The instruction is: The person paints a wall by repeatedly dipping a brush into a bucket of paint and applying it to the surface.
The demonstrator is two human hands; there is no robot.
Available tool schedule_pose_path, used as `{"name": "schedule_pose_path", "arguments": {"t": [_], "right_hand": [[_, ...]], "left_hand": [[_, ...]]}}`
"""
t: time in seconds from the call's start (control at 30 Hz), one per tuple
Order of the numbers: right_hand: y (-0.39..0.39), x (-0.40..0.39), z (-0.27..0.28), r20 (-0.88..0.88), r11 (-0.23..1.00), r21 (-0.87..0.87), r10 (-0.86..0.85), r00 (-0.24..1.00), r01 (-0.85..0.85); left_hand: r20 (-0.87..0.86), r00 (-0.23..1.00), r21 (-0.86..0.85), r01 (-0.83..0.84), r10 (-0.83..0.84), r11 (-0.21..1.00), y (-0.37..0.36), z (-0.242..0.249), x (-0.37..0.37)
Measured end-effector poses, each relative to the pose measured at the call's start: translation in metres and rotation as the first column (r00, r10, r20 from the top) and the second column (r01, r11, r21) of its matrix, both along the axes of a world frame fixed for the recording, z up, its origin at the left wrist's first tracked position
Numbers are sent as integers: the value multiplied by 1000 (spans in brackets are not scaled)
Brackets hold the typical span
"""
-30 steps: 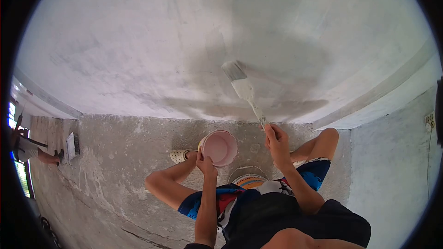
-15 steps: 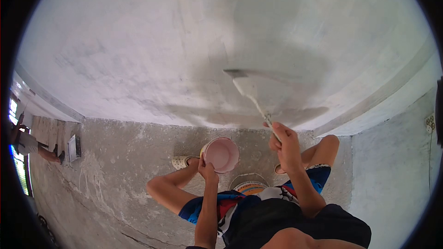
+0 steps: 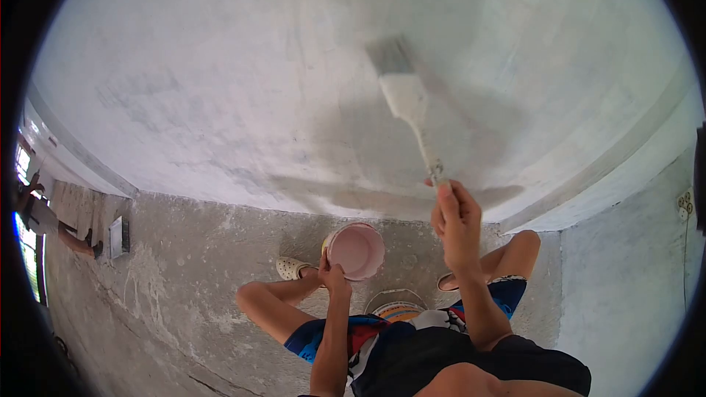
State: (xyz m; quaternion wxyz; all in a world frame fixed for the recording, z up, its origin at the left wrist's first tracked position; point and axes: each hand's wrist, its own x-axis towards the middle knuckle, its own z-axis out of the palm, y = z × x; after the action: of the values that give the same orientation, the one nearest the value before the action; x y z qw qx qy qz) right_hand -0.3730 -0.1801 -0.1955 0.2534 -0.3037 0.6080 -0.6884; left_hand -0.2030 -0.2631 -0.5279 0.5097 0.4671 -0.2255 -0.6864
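Observation:
My right hand [image 3: 459,224] is closed around the handle of a long paintbrush [image 3: 406,97], whose wide bristles are up against or close before the pale wall [image 3: 243,66]; contact is hard to tell. Lower down, my left hand [image 3: 333,276] grips the rim of a small pink bucket [image 3: 356,251] on its left side. The bucket is tilted so that its pinkish inside shows. Shadows of my arm and the brush fall on the wall.
A larger bucket [image 3: 397,310] with a wire handle stands between my legs on the rough concrete floor [image 3: 198,272]. At far left are another person [image 3: 55,228] and a tray-like object [image 3: 118,237]. A socket [image 3: 685,204] is on the right wall.
My right hand has turned the brush and its bristles have moved up the wall, with the flat side now showing. The small bucket, still in my left hand, appears slightly lower in view.

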Motion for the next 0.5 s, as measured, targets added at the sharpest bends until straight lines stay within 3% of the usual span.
{"name": "schedule_pose_path", "arguments": {"t": [0.23,0.4,0.5], "right_hand": [[1,13,-106,100,972,228,38,994,-60],[7,20,-95,256,951,240,132,958,-195],[3,13,-54,209,973,158,135,969,-170]], "left_hand": [[13,1000,33,-25,25,999,2,-4,-2],[43,999,4,-16,16,1000,7,-7,0],[86,996,42,-10,6,999,6,-8,0]]}}
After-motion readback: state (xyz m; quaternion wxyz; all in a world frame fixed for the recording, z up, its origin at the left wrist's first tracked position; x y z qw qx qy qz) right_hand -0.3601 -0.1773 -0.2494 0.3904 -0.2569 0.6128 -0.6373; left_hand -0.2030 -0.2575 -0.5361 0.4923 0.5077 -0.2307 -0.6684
